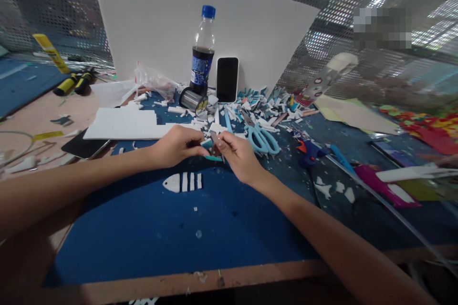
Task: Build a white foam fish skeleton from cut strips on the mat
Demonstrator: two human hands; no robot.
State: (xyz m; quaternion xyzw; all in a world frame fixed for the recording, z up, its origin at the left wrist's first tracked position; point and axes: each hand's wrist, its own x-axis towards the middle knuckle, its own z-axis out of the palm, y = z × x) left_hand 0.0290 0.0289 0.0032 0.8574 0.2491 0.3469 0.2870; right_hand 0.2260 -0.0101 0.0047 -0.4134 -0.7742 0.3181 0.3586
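Nearest, a white head-shaped piece (172, 183) and three white strips (192, 181) are lying on the blue mat (143, 238), nearer than the scissors (264, 138) and to their left. Just left of the scissors, the left hand's (179, 145) fingers are pinching a small teal piece (213, 158); the right hand's (241, 157) fingers are gripping a greyish thing (215, 140), too blurred to name. Both hands seem to be paring or shaping the teal piece, which is calling for a firm pinch and small, controlled movements. Beyond the scissors, scraps (282, 105) are lying heaped; farther left, a bottle (202, 64) is standing beside a phone (227, 80).
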